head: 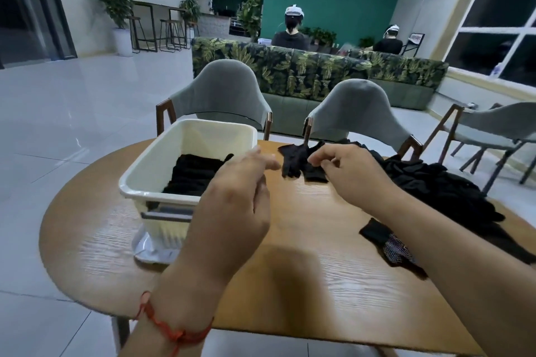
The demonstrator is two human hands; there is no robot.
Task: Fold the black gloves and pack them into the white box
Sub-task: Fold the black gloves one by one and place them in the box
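Note:
A white box (145, 174) stands on the left of the round wooden table (290, 284), with folded black gloves (194, 174) stacked inside. One black glove (295, 159) lies flat at the table's far middle. My right hand (348, 174) pinches this glove's near edge with curled fingers. My left hand (240, 191) hovers between the box and the glove, fingers relaxed and holding nothing. A heap of loose black gloves (435, 182) lies on the right side of the table.
Another black glove with a dotted palm (388, 243) lies under my right forearm. Grey chairs (220, 95) stand behind the table, then a leaf-patterned sofa (304, 66). Two people sit further back, facing away.

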